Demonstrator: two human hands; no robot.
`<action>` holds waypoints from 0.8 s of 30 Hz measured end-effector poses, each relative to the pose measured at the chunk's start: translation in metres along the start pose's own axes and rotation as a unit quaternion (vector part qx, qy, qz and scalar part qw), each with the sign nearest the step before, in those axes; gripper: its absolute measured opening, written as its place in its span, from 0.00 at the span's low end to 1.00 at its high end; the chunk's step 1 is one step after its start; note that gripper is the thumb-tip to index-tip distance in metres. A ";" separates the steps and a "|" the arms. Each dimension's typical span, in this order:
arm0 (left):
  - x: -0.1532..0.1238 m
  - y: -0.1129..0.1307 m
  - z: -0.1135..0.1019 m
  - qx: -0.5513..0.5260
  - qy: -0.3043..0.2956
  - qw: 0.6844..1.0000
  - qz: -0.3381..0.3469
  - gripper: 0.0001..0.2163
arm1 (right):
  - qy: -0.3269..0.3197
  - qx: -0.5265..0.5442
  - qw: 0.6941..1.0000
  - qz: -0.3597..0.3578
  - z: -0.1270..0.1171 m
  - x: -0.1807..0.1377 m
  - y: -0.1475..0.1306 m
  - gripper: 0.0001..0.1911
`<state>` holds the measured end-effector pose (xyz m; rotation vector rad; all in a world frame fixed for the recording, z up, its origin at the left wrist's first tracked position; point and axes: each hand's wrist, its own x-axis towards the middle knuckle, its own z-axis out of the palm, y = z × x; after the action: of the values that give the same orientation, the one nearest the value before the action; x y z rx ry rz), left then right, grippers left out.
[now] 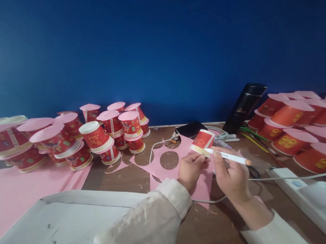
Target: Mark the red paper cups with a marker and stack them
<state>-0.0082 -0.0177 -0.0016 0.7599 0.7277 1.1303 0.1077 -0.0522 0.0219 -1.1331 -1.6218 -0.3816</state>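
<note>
Just one red cup point(204, 138), left hand point(190, 171); one white marker point(234, 158), right hand point(232, 177).

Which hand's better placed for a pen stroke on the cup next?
Right, most likely. The right hand already grips the pen, its tip right by the cup. The left hand is taken up holding the cup.

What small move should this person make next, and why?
Probably slide the white pen gently along the pale band of the red cup: the right hand holds the pen with its tip at that band, while the left hand holds the cup tilted.
</note>
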 end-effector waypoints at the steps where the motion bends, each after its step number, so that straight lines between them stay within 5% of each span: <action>1: -0.001 0.000 0.000 0.003 -0.002 1.000 0.007 0.14 | -0.002 0.001 1.000 -0.009 0.002 0.000 0.000 0.08; 12: -0.001 -0.004 0.000 0.071 -0.022 0.996 0.052 0.09 | -0.059 0.009 0.998 -0.002 0.004 -0.001 0.001 0.10; 24: -0.004 0.000 0.000 0.175 0.026 0.982 0.060 0.09 | -0.041 -0.009 0.999 -0.005 0.004 -0.001 0.001 0.10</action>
<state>-0.0097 -0.0219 -0.0015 1.0861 0.9492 1.1478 0.1058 -0.0495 0.0189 -1.1671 -1.6990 -0.3612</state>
